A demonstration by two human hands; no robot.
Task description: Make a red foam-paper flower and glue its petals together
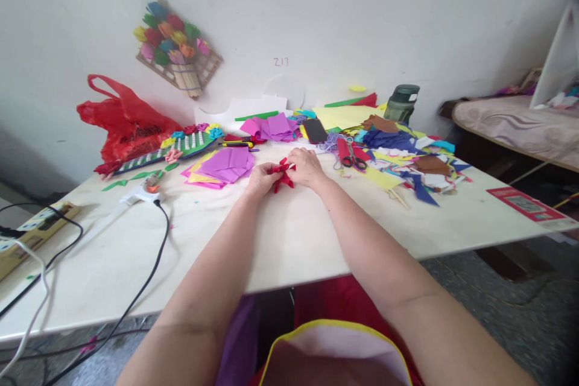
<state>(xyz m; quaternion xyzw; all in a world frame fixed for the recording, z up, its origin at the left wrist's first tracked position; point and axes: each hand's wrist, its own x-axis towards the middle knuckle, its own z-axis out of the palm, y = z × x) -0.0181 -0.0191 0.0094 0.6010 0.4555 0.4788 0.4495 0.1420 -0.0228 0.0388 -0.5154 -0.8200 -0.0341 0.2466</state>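
Note:
Between my hands, just above the white table, is a piece of red crepe paper with cut or folded petal-like ends. My left hand pinches its left side. My right hand is closed at its upper right, with a small white bit showing by the fingertips; what that is I cannot make out. Purple paper sheets over yellow ones lie left of my left hand. To the right of my right hand, scissors with dark handles rest on red paper.
A hot glue gun with a black cord lies at left, near a power strip. Paper scraps pile up at right beside a green bottle. A phone, utility knife and red plastic bag are towards the wall.

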